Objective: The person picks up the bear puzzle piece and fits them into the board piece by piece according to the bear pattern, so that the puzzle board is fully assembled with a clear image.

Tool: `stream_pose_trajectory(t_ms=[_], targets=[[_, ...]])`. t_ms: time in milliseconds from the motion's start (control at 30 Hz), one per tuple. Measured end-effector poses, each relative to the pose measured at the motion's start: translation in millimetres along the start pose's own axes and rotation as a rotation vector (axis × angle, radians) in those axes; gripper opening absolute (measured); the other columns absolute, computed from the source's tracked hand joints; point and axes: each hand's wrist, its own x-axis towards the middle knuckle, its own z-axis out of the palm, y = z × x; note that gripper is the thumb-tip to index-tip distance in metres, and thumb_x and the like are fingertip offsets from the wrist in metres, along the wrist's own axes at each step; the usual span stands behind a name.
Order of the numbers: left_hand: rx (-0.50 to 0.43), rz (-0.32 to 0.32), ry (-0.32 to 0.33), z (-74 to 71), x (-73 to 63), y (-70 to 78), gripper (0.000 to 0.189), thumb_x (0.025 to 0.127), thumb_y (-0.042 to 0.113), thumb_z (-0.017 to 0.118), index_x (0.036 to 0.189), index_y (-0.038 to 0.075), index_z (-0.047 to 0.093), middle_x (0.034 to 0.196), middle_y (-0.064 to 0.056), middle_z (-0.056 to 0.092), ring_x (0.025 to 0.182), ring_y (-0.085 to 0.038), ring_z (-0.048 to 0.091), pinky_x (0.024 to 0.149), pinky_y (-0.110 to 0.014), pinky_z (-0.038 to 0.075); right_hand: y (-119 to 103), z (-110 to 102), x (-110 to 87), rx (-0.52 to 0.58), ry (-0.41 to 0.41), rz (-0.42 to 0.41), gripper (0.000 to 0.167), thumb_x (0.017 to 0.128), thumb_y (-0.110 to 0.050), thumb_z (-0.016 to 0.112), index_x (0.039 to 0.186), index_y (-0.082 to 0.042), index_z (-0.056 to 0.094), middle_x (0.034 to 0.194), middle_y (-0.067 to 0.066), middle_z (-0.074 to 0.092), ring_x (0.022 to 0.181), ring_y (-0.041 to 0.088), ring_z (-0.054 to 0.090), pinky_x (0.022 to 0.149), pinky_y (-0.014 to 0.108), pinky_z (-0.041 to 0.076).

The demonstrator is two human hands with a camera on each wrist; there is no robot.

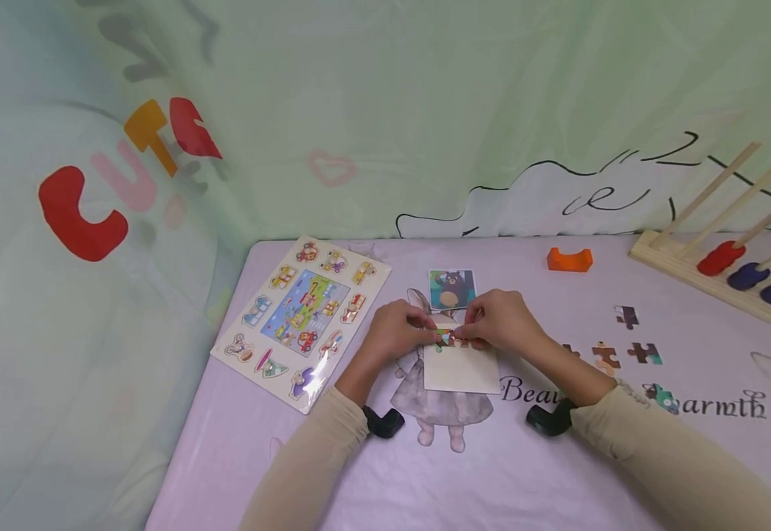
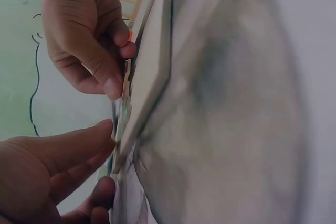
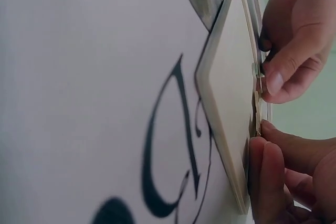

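Observation:
A pale wooden puzzle board [image 1: 461, 373] lies in front of me, with a few brown and green jigsaw pieces [image 1: 447, 338] along its far edge. My left hand [image 1: 398, 330] pinches a piece at the board's far left between thumb and fingers. Close beside it, my right hand [image 1: 503, 321] pinches another piece, its thumb and fingertips at the board's surface. In the right wrist view, the board [image 3: 226, 87] lies flat below both hands, and the fingertips partly hide the pieces. Just beyond the board is a bear picture card [image 1: 452, 288].
Loose jigsaw pieces [image 1: 644, 353] are scattered to the right, some behind my right forearm. A vehicle peg puzzle [image 1: 272, 302] lies left. An orange block [image 1: 569, 259] and a wooden bead rack [image 1: 677, 258] stand at the back right, before a curtain [image 1: 358, 110].

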Motion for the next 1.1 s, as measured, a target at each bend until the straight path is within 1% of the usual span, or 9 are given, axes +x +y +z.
stream_pose_trajectory(t_ms=[67, 200, 300, 500, 633, 833, 1100], targets=[[0.043, -0.027, 0.013, 1.7, 1.7, 3.5, 0.013, 0.082, 0.033, 0.085, 0.082, 0.021, 0.079, 0.083, 0.006, 0.066, 0.077, -0.01, 0.055, 0.068, -0.025, 0.041, 0.0, -0.9, 0.3, 0.003, -0.005, 0.008, 0.023, 0.083, -0.026, 0.086, 0.076, -0.01, 0.071, 0.055, -0.001, 0.063, 0.052, 0.012, 0.057, 0.054, 0.027, 0.039], [0.16, -0.073, 0.044, 4.8, 4.6, 10.7, 0.017, 0.082, 0.04, 0.083, 0.077, 0.025, 0.076, 0.077, 0.01, 0.065, 0.072, -0.01, 0.054, 0.062, -0.026, 0.038, 0.7, -1.4, 1.7, 0.009, -0.016, 0.013, 0.023, 0.083, -0.027, 0.085, 0.076, -0.01, 0.071, 0.055, -0.001, 0.063, 0.052, 0.011, 0.058, 0.054, 0.027, 0.038], [0.197, -0.088, 0.055, 5.4, 5.3, 14.1, 0.017, 0.08, 0.04, 0.084, 0.076, 0.026, 0.075, 0.073, 0.011, 0.065, 0.071, -0.01, 0.055, 0.06, -0.027, 0.037, 0.6, -1.9, 1.3, 0.009, -0.017, 0.013, 0.023, 0.083, -0.027, 0.085, 0.077, -0.009, 0.071, 0.055, -0.001, 0.063, 0.053, 0.012, 0.058, 0.054, 0.027, 0.038], [0.195, -0.091, 0.061, 5.3, 3.9, 15.4, 0.019, 0.08, 0.04, 0.085, 0.075, 0.025, 0.074, 0.071, 0.01, 0.063, 0.071, -0.011, 0.054, 0.061, -0.028, 0.037, 3.9, -3.9, 0.9, -0.016, -0.005, -0.001, 0.024, 0.083, -0.029, 0.085, 0.076, -0.011, 0.071, 0.055, -0.002, 0.061, 0.057, 0.014, 0.055, 0.056, 0.028, 0.038], [0.193, -0.087, 0.066, 5.1, 3.0, 15.3, 0.019, 0.081, 0.04, 0.084, 0.074, 0.025, 0.074, 0.069, 0.01, 0.063, 0.07, -0.011, 0.054, 0.061, -0.027, 0.036, 8.2, -6.5, 0.3, -0.003, -0.031, 0.022, 0.024, 0.085, -0.031, 0.084, 0.078, -0.011, 0.071, 0.056, 0.0, 0.061, 0.055, 0.016, 0.055, 0.056, 0.028, 0.038], [0.2, -0.088, 0.071, 5.2, 2.7, 15.2, 0.02, 0.08, 0.04, 0.085, 0.073, 0.025, 0.073, 0.07, 0.01, 0.062, 0.07, -0.011, 0.054, 0.061, -0.028, 0.036, 12.9, -7.9, 1.0, 0.012, -0.064, 0.05, 0.025, 0.085, -0.032, 0.083, 0.079, -0.012, 0.069, 0.056, 0.001, 0.059, 0.054, 0.016, 0.054, 0.056, 0.028, 0.038], [0.194, -0.087, 0.067, 5.2, 2.4, 15.7, 0.02, 0.08, 0.04, 0.085, 0.073, 0.025, 0.073, 0.069, 0.01, 0.063, 0.07, -0.011, 0.054, 0.062, -0.028, 0.036, 14.8, -8.0, 0.8, 0.031, -0.069, 0.045, 0.025, 0.085, -0.03, 0.084, 0.079, -0.011, 0.068, 0.056, 0.001, 0.059, 0.053, 0.016, 0.055, 0.055, 0.028, 0.039]])
